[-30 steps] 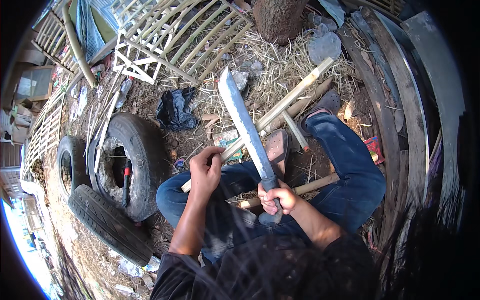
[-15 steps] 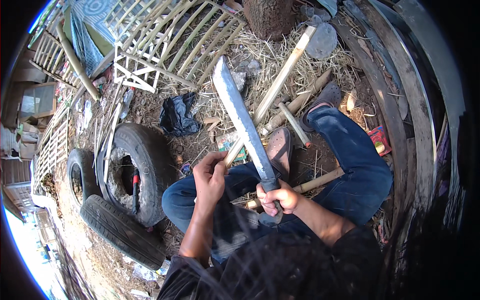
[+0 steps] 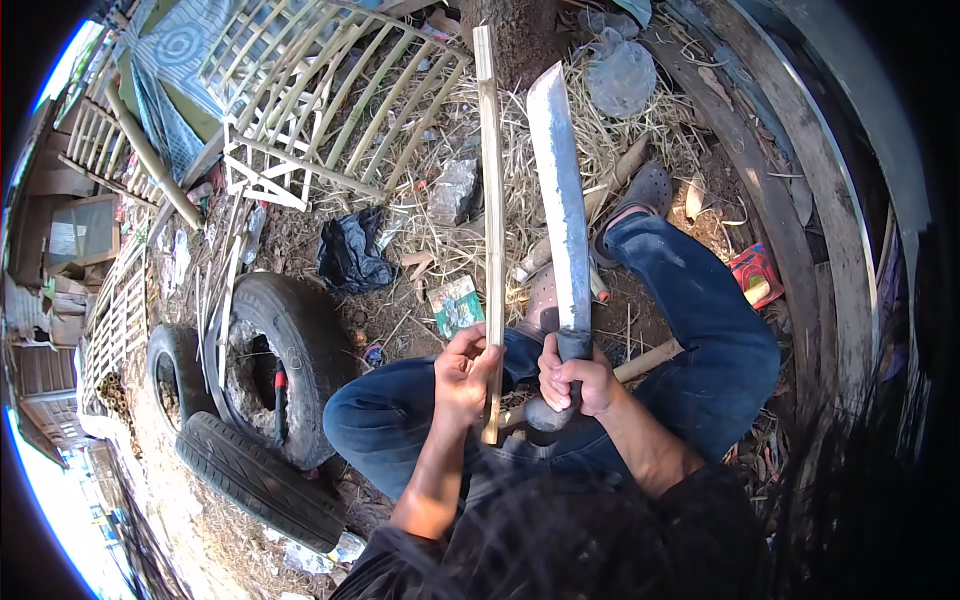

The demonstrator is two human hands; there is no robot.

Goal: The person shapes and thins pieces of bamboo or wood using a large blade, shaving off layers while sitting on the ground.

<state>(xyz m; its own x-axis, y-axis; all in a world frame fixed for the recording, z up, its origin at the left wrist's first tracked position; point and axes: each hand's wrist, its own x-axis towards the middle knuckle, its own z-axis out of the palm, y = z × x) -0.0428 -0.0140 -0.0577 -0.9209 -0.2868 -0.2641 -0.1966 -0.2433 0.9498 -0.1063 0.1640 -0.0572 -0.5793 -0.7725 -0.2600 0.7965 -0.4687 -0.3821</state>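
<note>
My left hand (image 3: 466,378) is closed round the lower part of a long, narrow bamboo strip (image 3: 492,200), which stands nearly upright in view. Its short lower end pokes out below my fingers. In my right hand (image 3: 578,382) is a machete (image 3: 563,200), gripped by its dark handle with the broad, worn blade pointing away from me. Blade and strip lie side by side, apart, with the blade to the right. Both are held over my bent legs in blue jeans (image 3: 690,290). A bamboo pole (image 3: 648,362) passes beneath my right forearm.
Old tyres (image 3: 290,340) lie at the left, with a red-and-black handled tool (image 3: 279,400) in one. Beyond my legs are a black plastic bag (image 3: 352,250), a grey stone (image 3: 453,192), straw and a slatted bamboo frame (image 3: 370,100). Weathered planks (image 3: 800,180) line the right side.
The bamboo strip has swung from a rightward slant to nearly upright, its lower end now showing below my left hand. The machete has turned upright and moved right, no longer crossing the strip.
</note>
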